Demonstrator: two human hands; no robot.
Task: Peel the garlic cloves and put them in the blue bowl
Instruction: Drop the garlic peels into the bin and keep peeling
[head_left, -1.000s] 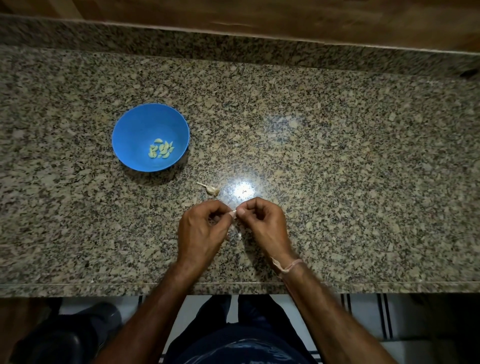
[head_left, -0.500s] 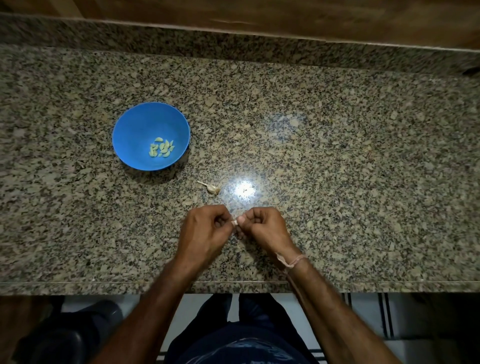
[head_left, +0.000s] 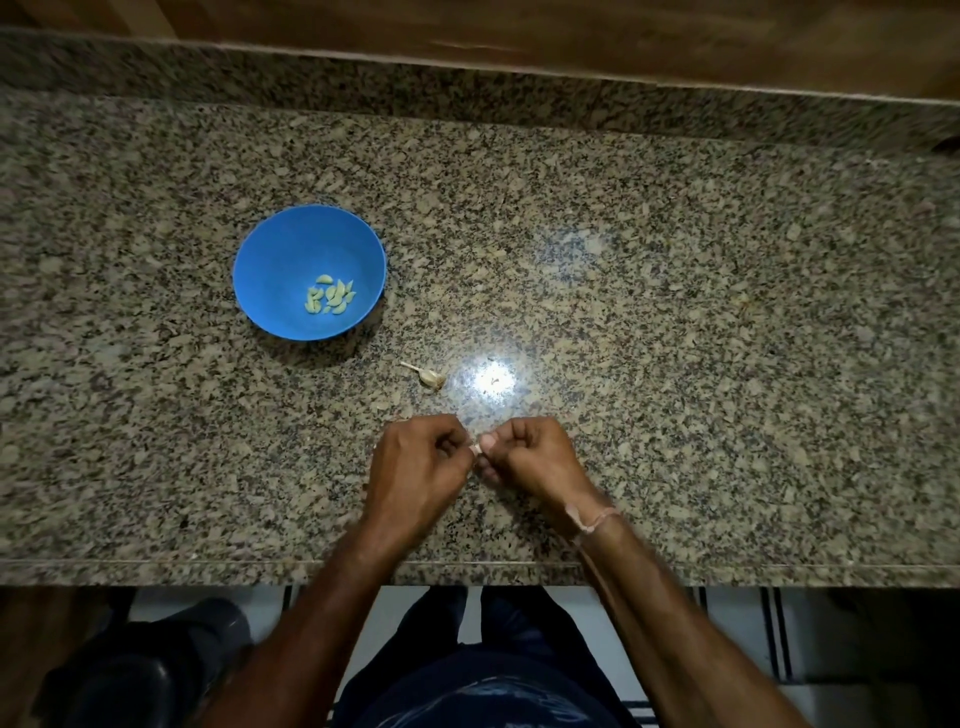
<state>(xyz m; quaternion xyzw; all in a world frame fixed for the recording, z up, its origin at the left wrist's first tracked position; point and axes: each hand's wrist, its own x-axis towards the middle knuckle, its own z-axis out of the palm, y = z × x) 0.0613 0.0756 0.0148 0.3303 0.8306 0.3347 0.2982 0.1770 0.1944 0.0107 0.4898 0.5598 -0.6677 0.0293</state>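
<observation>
A blue bowl (head_left: 291, 249) stands on the granite counter at the left, with several pale peeled garlic cloves (head_left: 330, 296) lying in it. My left hand (head_left: 415, 473) and my right hand (head_left: 535, 462) meet near the counter's front edge. Between their fingertips they pinch a small garlic clove (head_left: 475, 448), of which only a pale sliver shows. A garlic stem remnant with dry skin (head_left: 429, 375) lies on the counter between the bowl and my hands.
The speckled granite counter (head_left: 675, 312) runs the full width, with a raised back lip and wood behind it. Its front edge (head_left: 208, 569) lies just below my wrists. A bright lamp reflection (head_left: 493, 378) sits beside the stem remnant.
Both hands have drawn slightly toward the front edge while still working the clove between their fingertips. The bowl and stem remnant have not moved.
</observation>
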